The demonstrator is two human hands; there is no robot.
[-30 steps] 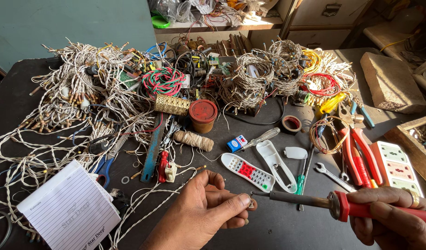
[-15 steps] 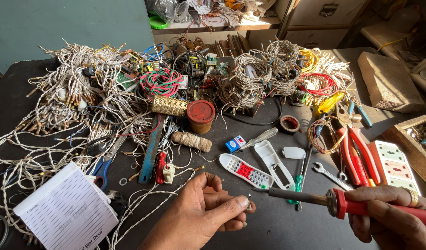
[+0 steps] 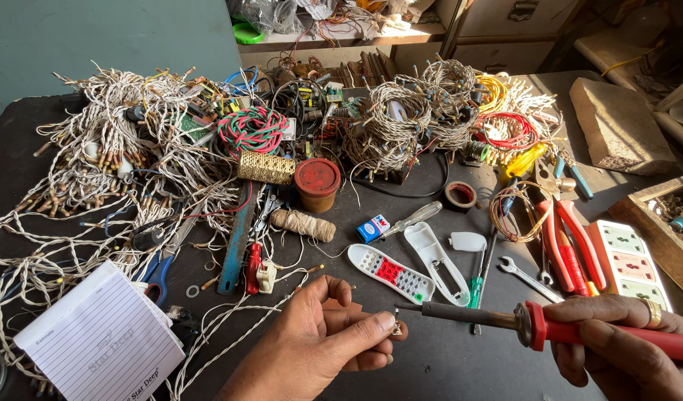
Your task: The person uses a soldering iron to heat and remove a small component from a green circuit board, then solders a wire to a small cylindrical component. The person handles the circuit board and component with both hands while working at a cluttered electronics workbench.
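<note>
Your left hand (image 3: pixel 323 345) pinches a small part (image 3: pixel 396 324) at its fingertips; your right hand (image 3: pixel 623 345) grips the soldering iron (image 3: pixel 505 321), lying level, its tip pointing left onto the part.

I see a notepad (image 3: pixel 100 345), twine spool (image 3: pixel 303 223), red-lidded jar (image 3: pixel 317 183), opened remote (image 3: pixel 414 266), pliers (image 3: pixel 564 241), and wire bundles (image 3: pixel 390 126).
</note>
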